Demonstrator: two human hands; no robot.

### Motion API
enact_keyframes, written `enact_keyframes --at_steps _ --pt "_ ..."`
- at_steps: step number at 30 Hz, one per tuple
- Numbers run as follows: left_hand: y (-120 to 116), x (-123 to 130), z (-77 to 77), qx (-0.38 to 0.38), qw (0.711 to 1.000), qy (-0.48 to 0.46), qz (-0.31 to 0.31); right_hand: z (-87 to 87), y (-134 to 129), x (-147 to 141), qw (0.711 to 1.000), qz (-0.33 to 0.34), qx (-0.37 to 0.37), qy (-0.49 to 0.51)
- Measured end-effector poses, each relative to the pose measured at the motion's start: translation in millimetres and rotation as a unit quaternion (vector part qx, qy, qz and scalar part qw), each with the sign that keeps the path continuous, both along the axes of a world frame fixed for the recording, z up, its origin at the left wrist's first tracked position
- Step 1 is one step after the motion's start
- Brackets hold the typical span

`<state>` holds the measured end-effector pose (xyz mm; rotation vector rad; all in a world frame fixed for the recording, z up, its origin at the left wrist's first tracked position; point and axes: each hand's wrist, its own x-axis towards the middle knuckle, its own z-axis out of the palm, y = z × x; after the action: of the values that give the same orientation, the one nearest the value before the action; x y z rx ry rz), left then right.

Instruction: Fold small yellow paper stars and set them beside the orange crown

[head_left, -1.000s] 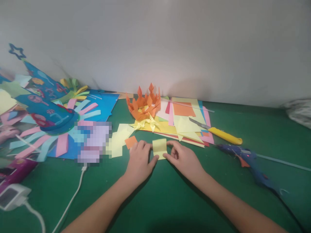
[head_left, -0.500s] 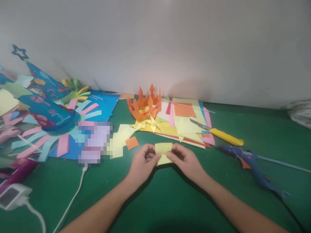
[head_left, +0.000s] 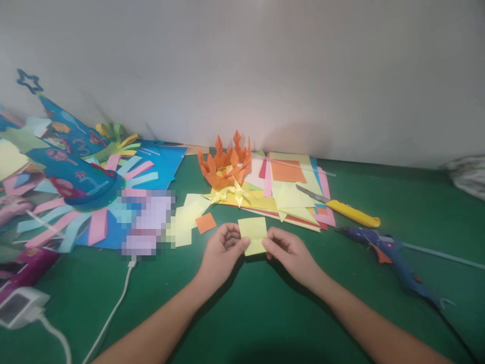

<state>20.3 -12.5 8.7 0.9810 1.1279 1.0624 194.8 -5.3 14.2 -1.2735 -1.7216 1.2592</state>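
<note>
A small square of pale yellow paper [head_left: 253,233], with a faint crease across it, is held up between my two hands. My left hand [head_left: 224,248] pinches its left edge, thumb in front and fingers curled behind. On the right edge, my right hand [head_left: 287,248] grips it the same way. Just beyond my left hand lies a small orange paper square [head_left: 205,223]. Folded yellow paper pieces [head_left: 229,194] rest behind the square, in front of an orange folded-paper crown [head_left: 225,164].
Right of my hands are a yellow cutter [head_left: 352,213] with its blade out and a blue glue gun [head_left: 394,258]. Stacked coloured paper [head_left: 299,194] lies behind. Blue cone hats [head_left: 81,177], a white cable [head_left: 109,318] and a pink-purple tool [head_left: 28,270] occupy the left.
The yellow paper has opened flatter, from bent across its middle to a nearly full square. My hands have barely shifted.
</note>
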Motion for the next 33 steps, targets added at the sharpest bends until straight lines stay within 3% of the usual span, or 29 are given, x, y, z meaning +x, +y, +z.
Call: enact_keyframes --at_steps 7,14,20,28,33 --pt "-0.2 0.9 1.7 0.010 1.000 0.011 -0.002 1.0 0.2 1.1 1.000 0.001 0.014 -0.007" --pt "-4.5 4.9 1.5 0.007 0.997 -0.034 -0.074 1.1 -1.8 -2.2 1.000 0.012 0.016 -0.005" --pt "-8.0 8.4 5.8 -0.048 0.997 -0.041 -0.048 1.2 -5.1 -5.8 0.999 0.033 0.018 -0.012" --pt "-6.1 9.2 3.4 -0.022 0.996 -0.081 -0.025 4.5 -7.4 -8.4 0.998 0.060 0.018 -0.027" --pt "-3.4 7.6 10.3 -0.013 0.998 -0.063 -0.027 3.6 -3.7 -4.9 0.997 0.079 -0.014 0.007"
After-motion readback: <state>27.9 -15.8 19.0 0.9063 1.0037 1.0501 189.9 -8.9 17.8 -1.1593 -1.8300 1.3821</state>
